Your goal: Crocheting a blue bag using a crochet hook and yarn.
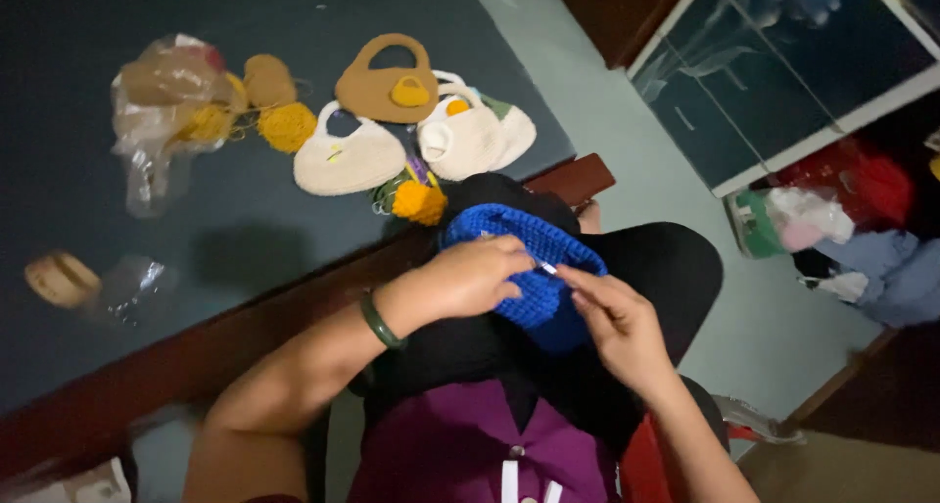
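While the blue crochet piece [537, 268] lies in the person's lap, the left hand [470, 280] rests on top of it and pinches its edge. Just to the right, the right hand [615, 319] pinches a thin hook [545, 267]. Its tip points left, toward the left hand's fingers.

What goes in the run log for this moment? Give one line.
left hand: holds blue crochet piece | right hand: grips crochet hook at piece | cream crochet bags on bed
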